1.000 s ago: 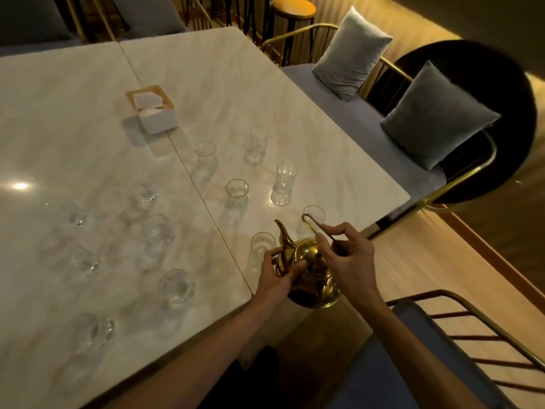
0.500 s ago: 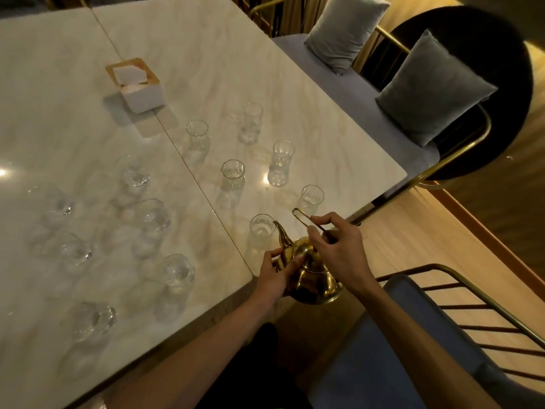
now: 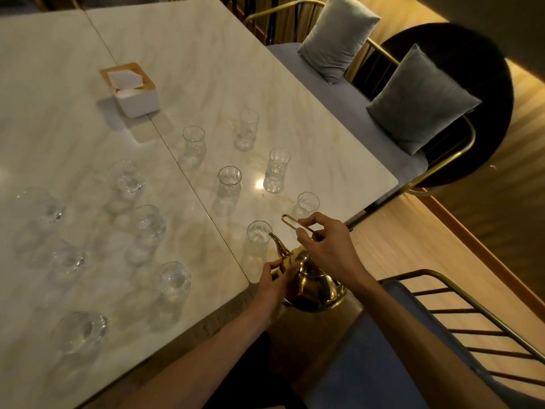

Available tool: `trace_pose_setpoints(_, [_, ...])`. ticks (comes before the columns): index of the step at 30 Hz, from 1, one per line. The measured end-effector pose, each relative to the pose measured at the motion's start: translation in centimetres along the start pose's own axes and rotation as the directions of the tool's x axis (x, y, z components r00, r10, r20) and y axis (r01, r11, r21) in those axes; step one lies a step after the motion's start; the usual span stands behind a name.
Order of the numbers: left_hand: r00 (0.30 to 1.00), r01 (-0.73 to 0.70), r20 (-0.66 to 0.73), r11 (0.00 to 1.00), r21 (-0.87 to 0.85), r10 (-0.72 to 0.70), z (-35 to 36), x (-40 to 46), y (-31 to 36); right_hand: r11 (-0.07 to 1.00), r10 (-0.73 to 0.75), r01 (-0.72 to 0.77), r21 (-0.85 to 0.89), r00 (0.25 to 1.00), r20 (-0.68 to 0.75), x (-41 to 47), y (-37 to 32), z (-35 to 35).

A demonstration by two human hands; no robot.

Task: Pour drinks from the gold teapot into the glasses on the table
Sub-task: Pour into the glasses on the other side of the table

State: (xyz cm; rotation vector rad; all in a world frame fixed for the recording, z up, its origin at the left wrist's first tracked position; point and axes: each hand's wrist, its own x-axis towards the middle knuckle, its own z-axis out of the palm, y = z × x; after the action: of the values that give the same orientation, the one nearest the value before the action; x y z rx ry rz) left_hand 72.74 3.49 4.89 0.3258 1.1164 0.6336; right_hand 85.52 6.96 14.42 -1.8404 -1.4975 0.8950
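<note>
The gold teapot [image 3: 312,286] hangs in the air at the near corner of the marble table [image 3: 206,69]. My right hand [image 3: 330,250] grips its thin wire handle from above. My left hand [image 3: 277,283] rests its fingers on the lid and the side of the pot. The spout tip sits right beside the rim of the nearest glass [image 3: 259,233]. Another glass [image 3: 307,204] stands just behind my right hand. Several more clear glasses, such as one at the middle [image 3: 229,184], are spread over both table halves. No stream of liquid is visible.
A white tissue box [image 3: 131,88] with a wooden rim stands farther back near the table seam. A bench with two grey cushions [image 3: 421,98] runs along the right side. A blue-seated chair [image 3: 413,349] with a metal back is at my near right.
The teapot and both hands have moved slightly forward and left, bringing the spout tip up to the nearest glass's rim. The camera view has shifted and the glasses stand where they were.
</note>
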Motion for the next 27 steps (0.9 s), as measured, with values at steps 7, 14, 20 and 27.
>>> trace_pose_setpoints(7, [0.996,0.086,-0.025,0.996,-0.02,-0.086,0.0,0.4,0.1,0.997,0.0,0.004,-0.075,0.999,0.048,0.9,-1.0,0.0])
trace_pose_setpoints(14, [0.994,0.111,-0.006,0.994,-0.007,-0.111,-0.2,0.6,0.2,0.994,0.002,0.004,-0.114,0.998,0.055,1.2,-1.9,-0.1])
trace_pose_setpoints(20, [0.994,0.104,0.039,0.994,-0.023,-0.103,0.1,0.3,0.4,0.988,0.002,0.009,-0.152,0.998,0.067,1.8,-2.0,-0.1])
trace_pose_setpoints(27, [0.992,0.117,0.06,0.993,-0.02,-0.115,0.2,0.6,0.6,0.986,0.007,0.005,-0.169,0.998,0.069,2.0,-2.1,-0.4])
